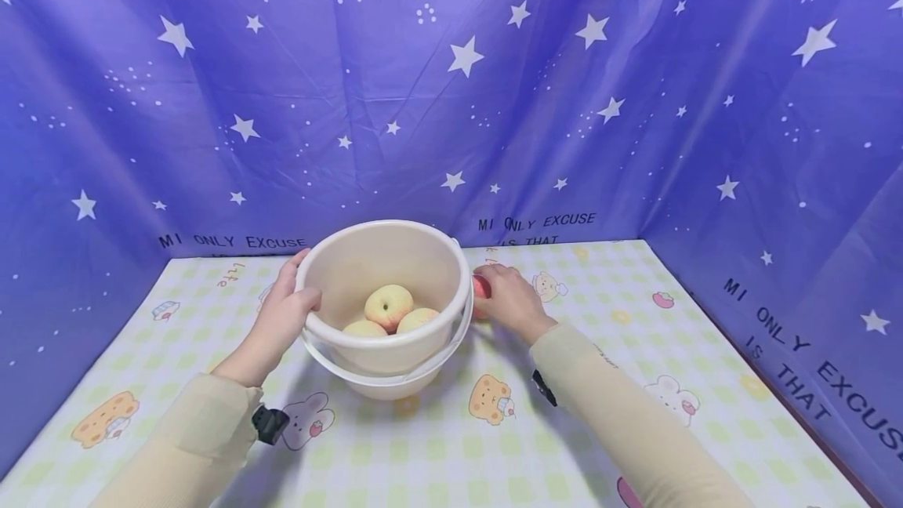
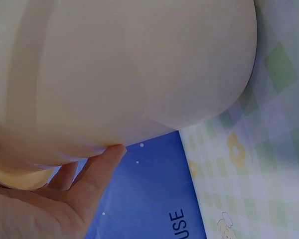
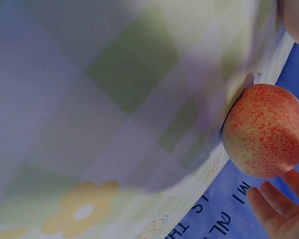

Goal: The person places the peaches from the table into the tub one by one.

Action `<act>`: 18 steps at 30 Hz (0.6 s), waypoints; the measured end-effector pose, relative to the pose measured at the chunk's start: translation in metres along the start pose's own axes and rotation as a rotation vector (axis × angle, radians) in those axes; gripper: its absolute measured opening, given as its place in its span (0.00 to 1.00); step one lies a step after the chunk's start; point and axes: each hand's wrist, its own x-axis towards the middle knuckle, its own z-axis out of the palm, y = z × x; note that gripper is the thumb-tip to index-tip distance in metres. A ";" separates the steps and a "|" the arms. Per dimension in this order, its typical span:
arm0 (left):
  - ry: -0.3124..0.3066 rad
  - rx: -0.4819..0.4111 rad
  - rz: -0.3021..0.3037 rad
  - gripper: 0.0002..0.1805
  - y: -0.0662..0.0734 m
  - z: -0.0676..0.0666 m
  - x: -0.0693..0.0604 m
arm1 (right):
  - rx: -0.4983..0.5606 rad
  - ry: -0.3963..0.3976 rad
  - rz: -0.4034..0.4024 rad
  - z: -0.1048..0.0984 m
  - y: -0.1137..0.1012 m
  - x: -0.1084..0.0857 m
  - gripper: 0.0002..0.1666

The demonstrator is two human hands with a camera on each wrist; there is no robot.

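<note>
A cream plastic bucket (image 1: 384, 237) stands in the middle of the head view, its white handle (image 1: 405, 377) hanging down at the front. Three yellow-pink peaches (image 1: 389, 306) lie inside it. My left hand (image 1: 282, 320) grips the bucket's left rim, thumb over the edge; in the left wrist view the fingers (image 2: 97, 174) press against the outer wall. To the right of the bucket, my right hand (image 1: 511, 300) holds a red-speckled peach (image 3: 265, 130) close to the tablecloth. Its fingers lie around the far side of the peach, and the thumb is mostly hidden in the right wrist view.
A green-and-white checked tablecloth (image 1: 578, 429) with cartoon prints covers the table. Blue star-patterned curtains (image 1: 395, 85) hang behind it and along both sides. Dark wrist straps (image 1: 270, 423) sit on both sleeves.
</note>
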 end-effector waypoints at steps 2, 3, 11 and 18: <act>0.000 0.001 0.002 0.50 -0.001 0.000 0.000 | 0.002 -0.004 0.003 0.002 0.000 0.001 0.37; 0.000 0.001 0.004 0.50 -0.001 0.000 0.000 | 0.001 -0.006 0.007 0.003 0.000 0.001 0.38; 0.001 0.002 0.004 0.50 0.000 -0.001 0.000 | -0.012 -0.005 0.009 0.008 0.001 0.004 0.37; 0.002 0.002 0.003 0.50 -0.001 -0.001 0.000 | 0.010 -0.025 0.041 0.014 0.002 0.005 0.43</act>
